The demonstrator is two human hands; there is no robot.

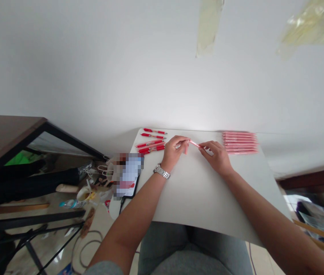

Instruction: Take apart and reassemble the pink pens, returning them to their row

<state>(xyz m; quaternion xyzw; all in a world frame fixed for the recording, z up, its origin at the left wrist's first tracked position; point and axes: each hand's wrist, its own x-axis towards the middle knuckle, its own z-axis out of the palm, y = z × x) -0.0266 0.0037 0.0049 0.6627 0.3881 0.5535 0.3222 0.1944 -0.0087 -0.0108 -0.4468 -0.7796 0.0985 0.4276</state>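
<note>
**Slim Pink Item Held Between Both Hands, Work Apparently Partway**

The left hand [174,152] pinches one end of a slim pink item [194,144]; the right hand [216,156] pinches the other end. Both grips are narrow, at the fingertips. The item spans the gap between the hands, above the table [199,194]. A short pink piece [186,148] hangs below the left fingertips; its type cannot be determined.

Progress, by judgement:
- Right of the right hand: a pink row [240,143], neatly aligned, appears done.
- Left of the left hand: loose red pens [150,144], spread unevenly, appear left to handle.
- Between the hands: one unit appears in process.

Exact counts cannot be confirmed.
</note>
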